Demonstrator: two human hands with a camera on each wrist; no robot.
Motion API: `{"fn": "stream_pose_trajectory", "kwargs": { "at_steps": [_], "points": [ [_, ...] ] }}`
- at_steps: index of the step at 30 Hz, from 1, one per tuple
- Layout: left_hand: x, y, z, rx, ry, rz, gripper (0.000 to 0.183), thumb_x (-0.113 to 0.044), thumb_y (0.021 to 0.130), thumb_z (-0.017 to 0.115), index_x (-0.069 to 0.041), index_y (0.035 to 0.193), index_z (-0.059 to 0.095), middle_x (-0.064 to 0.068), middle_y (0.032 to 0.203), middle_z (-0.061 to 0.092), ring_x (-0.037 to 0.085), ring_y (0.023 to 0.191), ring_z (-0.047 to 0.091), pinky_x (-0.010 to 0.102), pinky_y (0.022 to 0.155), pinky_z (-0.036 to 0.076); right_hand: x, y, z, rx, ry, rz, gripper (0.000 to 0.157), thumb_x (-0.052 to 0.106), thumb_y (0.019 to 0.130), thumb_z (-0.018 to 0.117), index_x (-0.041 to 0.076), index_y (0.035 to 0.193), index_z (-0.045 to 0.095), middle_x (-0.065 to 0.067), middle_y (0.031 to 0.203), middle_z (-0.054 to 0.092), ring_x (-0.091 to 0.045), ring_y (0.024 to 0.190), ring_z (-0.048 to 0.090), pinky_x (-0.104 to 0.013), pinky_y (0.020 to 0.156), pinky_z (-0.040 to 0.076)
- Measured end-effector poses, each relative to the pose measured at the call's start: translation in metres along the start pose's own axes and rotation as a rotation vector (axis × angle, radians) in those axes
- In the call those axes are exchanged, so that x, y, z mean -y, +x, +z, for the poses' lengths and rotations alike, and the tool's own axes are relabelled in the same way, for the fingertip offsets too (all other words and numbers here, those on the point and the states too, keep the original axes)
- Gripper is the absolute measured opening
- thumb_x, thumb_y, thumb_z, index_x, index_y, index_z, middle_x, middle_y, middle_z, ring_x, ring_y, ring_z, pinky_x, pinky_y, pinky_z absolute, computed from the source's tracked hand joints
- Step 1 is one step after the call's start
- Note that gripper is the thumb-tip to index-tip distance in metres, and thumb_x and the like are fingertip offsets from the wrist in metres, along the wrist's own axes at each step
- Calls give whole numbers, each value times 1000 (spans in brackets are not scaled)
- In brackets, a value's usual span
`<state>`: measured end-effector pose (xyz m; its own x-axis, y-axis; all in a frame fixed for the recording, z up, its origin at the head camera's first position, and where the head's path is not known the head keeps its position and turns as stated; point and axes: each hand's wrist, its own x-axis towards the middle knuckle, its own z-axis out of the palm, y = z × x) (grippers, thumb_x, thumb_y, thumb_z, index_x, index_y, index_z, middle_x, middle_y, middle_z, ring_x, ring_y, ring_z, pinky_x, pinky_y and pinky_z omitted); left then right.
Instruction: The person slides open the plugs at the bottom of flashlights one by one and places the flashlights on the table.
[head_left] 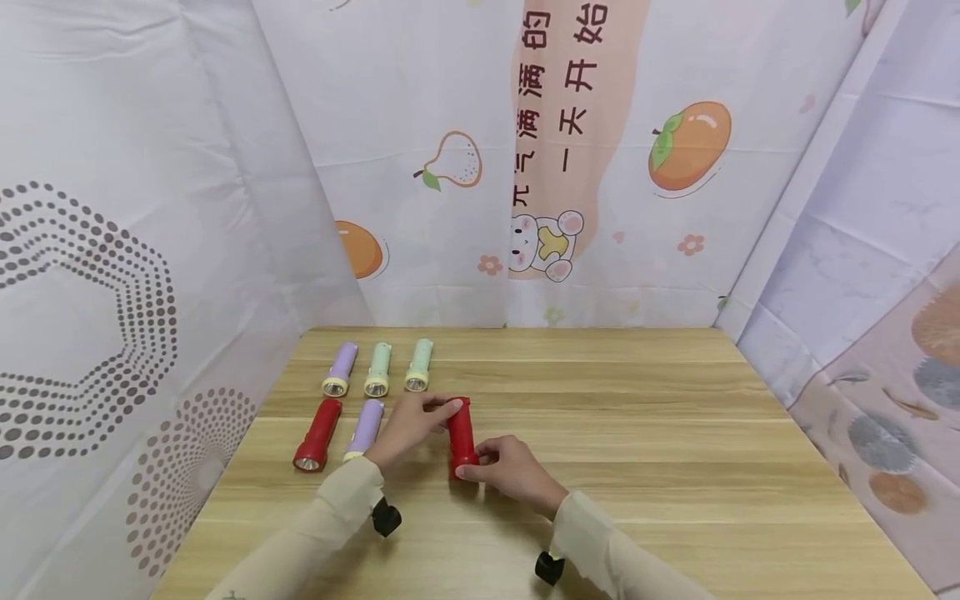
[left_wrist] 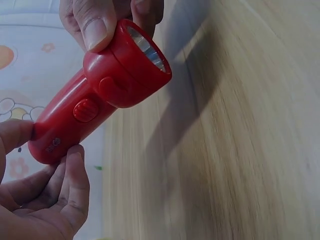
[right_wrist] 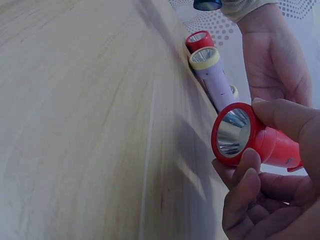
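A red flashlight is held between both hands over the middle of the table. My left hand pinches its tail end between thumb and fingers. At the lens end, my right hand grips the wide head with thumb and fingertips. The left wrist view shows the flashlight's ridged switch and a small raised tab by the head. Its round reflector faces the camera in the right wrist view, the lamp unlit. Just left of my left hand lies a purple flashlight, its yellow head partly hidden by the wrist.
Another red flashlight lies at the table's left. Behind it, a row holds a purple flashlight and two mint-green flashlights, all lens toward me. Printed cloth closes off the back and sides of the wooden table.
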<state>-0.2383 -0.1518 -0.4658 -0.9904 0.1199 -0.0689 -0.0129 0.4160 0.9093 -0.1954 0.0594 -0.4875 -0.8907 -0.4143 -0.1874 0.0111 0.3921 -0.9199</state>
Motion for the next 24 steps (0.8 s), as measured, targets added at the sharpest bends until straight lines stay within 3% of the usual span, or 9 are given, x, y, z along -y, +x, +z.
{"fn": "stream_pose_trajectory", "kwargs": {
  "at_steps": [7, 24],
  "points": [
    [-5, 0, 8, 0, -23, -14, 48, -46, 94, 74, -6, 122, 73, 7, 103, 75, 30, 88, 73, 45, 82, 60, -1, -5, -8, 1, -4, 1, 33, 33, 87, 84, 8, 106, 76, -3, 91, 72, -18, 78, 61, -37, 67, 55],
    [-11, 4, 29, 41, -50, 52, 47, -45, 96, 73, -4, 118, 73, 8, 101, 75, 25, 85, 72, 45, 77, 61, -16, -17, -26, -13, 25, -15, 39, 36, 87, 84, 5, 109, 74, -4, 92, 73, -18, 81, 62, -32, 66, 52]
  ]
}}
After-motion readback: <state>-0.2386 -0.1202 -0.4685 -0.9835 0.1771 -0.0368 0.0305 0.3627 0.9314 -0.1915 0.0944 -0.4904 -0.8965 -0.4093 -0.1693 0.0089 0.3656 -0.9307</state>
